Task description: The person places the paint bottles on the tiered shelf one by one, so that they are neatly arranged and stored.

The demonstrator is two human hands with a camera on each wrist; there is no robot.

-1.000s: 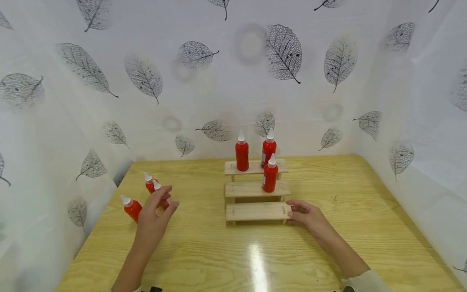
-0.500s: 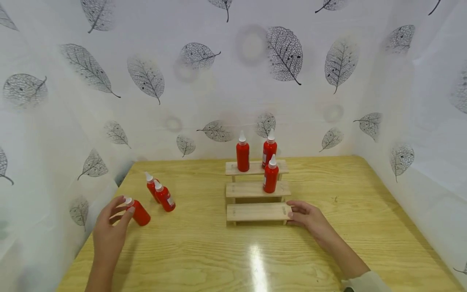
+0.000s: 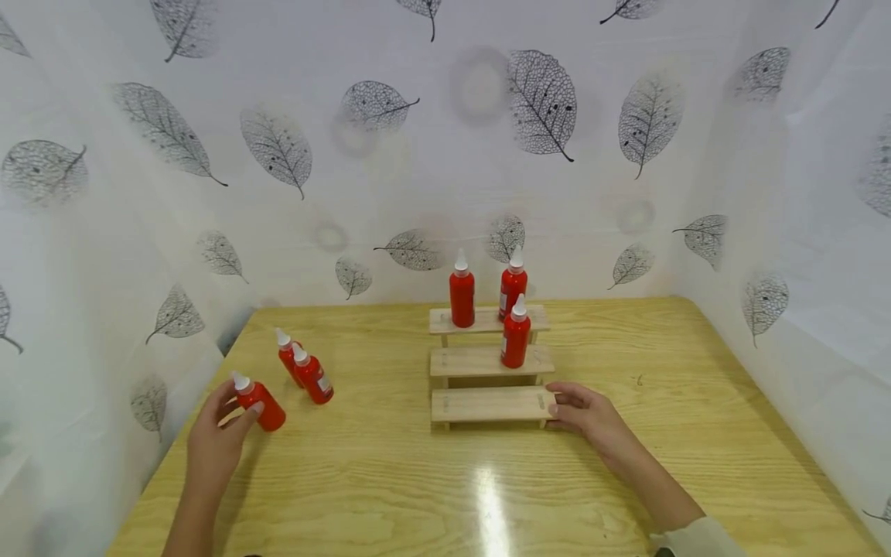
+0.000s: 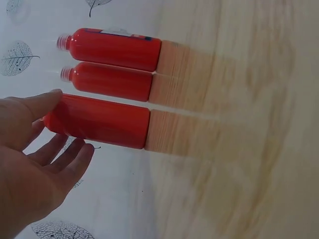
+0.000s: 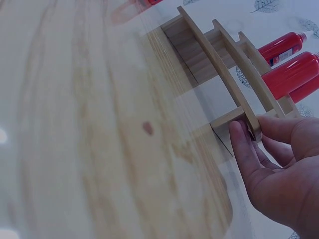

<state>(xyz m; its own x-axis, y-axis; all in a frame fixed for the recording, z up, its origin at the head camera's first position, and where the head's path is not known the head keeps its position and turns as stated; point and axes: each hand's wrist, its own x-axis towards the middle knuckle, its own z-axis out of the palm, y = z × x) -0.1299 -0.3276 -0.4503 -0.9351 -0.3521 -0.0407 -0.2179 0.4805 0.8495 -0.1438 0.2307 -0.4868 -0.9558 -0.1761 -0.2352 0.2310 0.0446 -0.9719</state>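
Observation:
My left hand (image 3: 219, 435) holds a red squeeze bottle (image 3: 266, 408) with a white nozzle at the left of the table, thumb on one side and fingers on the other. In the left wrist view that bottle (image 4: 107, 121) stands on the wood, its top hidden by the hand. Two similar bottles, a front one (image 3: 316, 379) and a rear one (image 3: 288, 357), stand just beyond. My right hand (image 3: 592, 418) pinches the right end of the lowest step of a three-step wooden rack (image 3: 487, 404); the right wrist view shows thumb and fingers around the board's end (image 5: 255, 128).
On the rack's top step stand two red bottles, one left (image 3: 462, 298) and one right (image 3: 512, 292). Another bottle (image 3: 516, 340) occupies the right of the middle step. White leaf-printed sheeting (image 3: 431, 178) encloses the back and sides of the wooden table (image 3: 390, 480).
My left hand has moved left from near the front bottle of the pair to the leftmost bottle, and its fingers now close around it. The right hand stays on the rack.

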